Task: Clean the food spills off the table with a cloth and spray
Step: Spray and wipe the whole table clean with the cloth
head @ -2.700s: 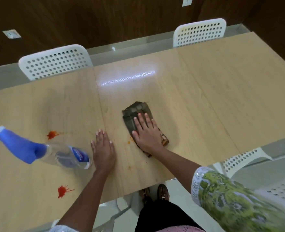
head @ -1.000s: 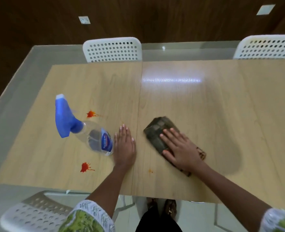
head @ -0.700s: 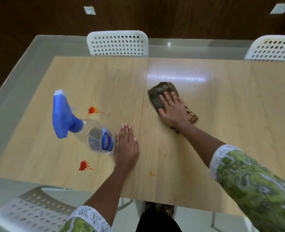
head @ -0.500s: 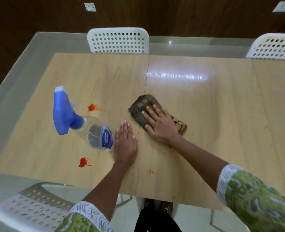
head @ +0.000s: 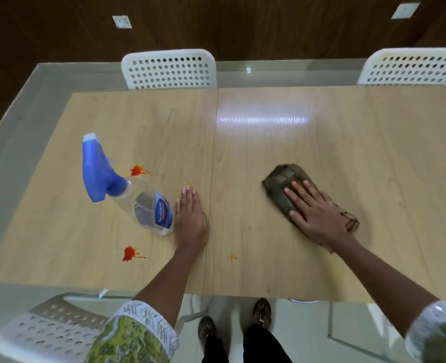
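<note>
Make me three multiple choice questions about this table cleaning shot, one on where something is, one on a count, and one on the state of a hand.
1. Where does the spray bottle stand?
A. Right of the cloth
B. Just left of the left hand
C. On a chair

2. How many big red splats show on the table?
A. Two
B. Four
C. None

3. What is the right hand doing?
A. Gripping the bottle
B. Hanging off the table
C. Pressing flat on the cloth

Answers:
1. B, the bottle's base sits beside the left hand, which lies flat on the wood.
2. A, one splat lies behind the bottle and one near the front edge; only tiny orange specks besides.
3. C, its straight fingers lie spread on the dark cloth.
</note>
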